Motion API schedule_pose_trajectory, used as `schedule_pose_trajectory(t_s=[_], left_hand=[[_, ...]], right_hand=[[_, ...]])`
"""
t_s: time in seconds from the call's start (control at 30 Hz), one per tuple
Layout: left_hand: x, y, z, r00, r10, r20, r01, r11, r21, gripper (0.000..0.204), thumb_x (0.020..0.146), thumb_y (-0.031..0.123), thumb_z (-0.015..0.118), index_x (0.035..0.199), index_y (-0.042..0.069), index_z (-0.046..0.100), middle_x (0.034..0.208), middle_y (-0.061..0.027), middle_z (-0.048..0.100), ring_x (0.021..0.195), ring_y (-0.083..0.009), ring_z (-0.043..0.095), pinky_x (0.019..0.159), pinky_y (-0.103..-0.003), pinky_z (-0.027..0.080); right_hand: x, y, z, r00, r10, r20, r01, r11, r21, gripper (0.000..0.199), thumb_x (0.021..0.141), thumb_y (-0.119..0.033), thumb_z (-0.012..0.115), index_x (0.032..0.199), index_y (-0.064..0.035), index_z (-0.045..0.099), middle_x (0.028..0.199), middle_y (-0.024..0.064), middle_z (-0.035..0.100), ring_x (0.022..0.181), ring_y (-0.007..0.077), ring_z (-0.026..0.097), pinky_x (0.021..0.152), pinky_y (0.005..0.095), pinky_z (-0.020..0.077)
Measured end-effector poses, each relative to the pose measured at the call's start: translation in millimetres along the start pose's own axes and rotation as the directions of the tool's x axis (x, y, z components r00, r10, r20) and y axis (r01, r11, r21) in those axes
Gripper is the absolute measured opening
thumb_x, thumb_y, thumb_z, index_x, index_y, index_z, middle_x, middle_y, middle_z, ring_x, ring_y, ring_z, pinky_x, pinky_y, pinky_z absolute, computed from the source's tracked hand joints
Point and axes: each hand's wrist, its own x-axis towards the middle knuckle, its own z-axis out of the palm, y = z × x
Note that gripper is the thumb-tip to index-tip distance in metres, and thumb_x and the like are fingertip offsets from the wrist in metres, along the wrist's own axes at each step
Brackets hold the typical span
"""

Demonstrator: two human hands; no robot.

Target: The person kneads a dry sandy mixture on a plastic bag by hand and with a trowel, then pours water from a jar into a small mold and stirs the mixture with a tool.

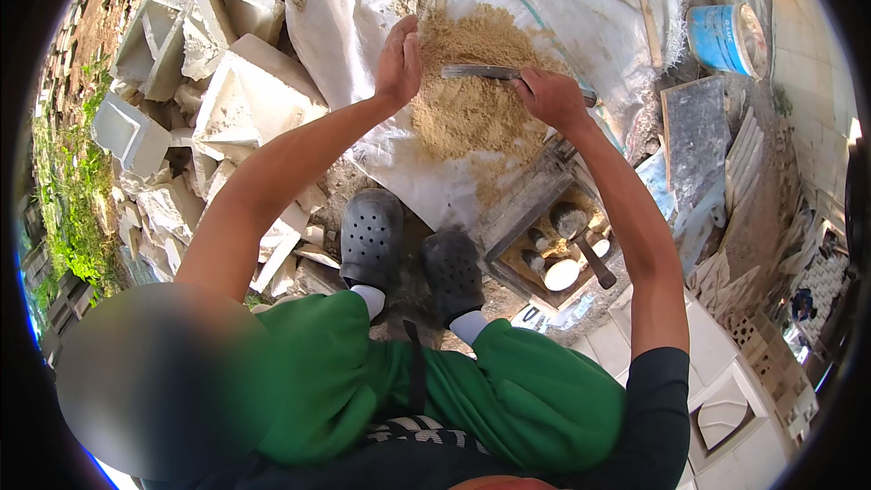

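Observation:
A mound of tan sand-like powder [472, 122] lies on a white woven sheet [340, 0] in front of my feet. At the mound's left edge, my left hand [399, 62] is held with its fingers stretched out, holding nothing. My right hand [553, 98] is closed around a narrow, flat metal tool [481, 71]. Its long grey blade points left across the mound, and its back end shows past my wrist. I cannot tell the tool's exact kind.
Broken white cast blocks [249, 95] are piled at the left. A tray [508, 227] with rounded pieces and a dark-headed tool [590, 249] is beside my right foot. At the right are a blue bucket [717, 39], a long-handled tool [644, 9] and a grey board [694, 136].

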Motion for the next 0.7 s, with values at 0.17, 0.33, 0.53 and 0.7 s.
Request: schedule_pose_trajectory(t_s=[0.17,0.33,0.53,0.7], left_hand=[[14.5,2.2,-9.3,0.996,-0.085,-0.015,0.084,0.994,-0.075,0.042,0.102,0.03,0.037,0.121,0.0,0.058,0.108,-0.023,0.065,0.104,-0.0346,0.062,0.093,-0.04,0.046],[17.3,15.1,-9.2,0.985,-0.057,0.165,0.047,0.997,0.06,0.045,0.102,0.036,0.036,0.118,0.003,0.061,0.1,-0.0227,0.067,0.095,-0.034,0.065,0.089,-0.04,0.047],[22.5,24.1,-8.3,0.906,0.023,0.422,-0.069,0.993,0.095,0.047,0.104,0.037,0.034,0.126,0.004,0.059,0.117,-0.0188,0.065,0.111,-0.0305,0.06,0.098,-0.038,0.043],[13.1,21.1,-5.2,0.858,0.133,0.496,-0.215,0.97,0.112,0.049,0.103,0.037,0.034,0.13,0.002,0.056,0.138,-0.0205,0.053,0.13,-0.0331,0.048,0.11,-0.039,0.035]], right_hand=[[-4.8,-1.2,-1.3,0.998,-0.062,-0.026,0.064,0.995,0.076,0.019,0.091,-0.027,0.06,0.086,-0.0086,0.058,0.074,0.0091,0.062,0.067,0.0305,0.064,0.057,0.0422,0.051],[-15.3,0.0,-1.0,0.991,-0.12,0.055,0.116,0.99,0.078,0.015,0.09,-0.024,0.061,0.086,-0.0098,0.059,0.073,0.0081,0.062,0.07,0.0296,0.064,0.06,0.0415,0.0511],[-15.2,-8.7,-12.0,0.972,-0.207,0.112,0.188,0.969,0.159,0.014,0.088,-0.024,0.062,0.09,-0.0105,0.059,0.079,0.0054,0.063,0.077,0.0273,0.064,0.071,0.041,0.05],[-11.2,-9.9,-16.8,0.92,-0.319,0.226,0.313,0.948,0.065,0.014,0.088,-0.024,0.062,0.092,-0.011,0.06,0.083,0.0042,0.064,0.082,0.0238,0.064,0.077,0.0369,0.0488]])
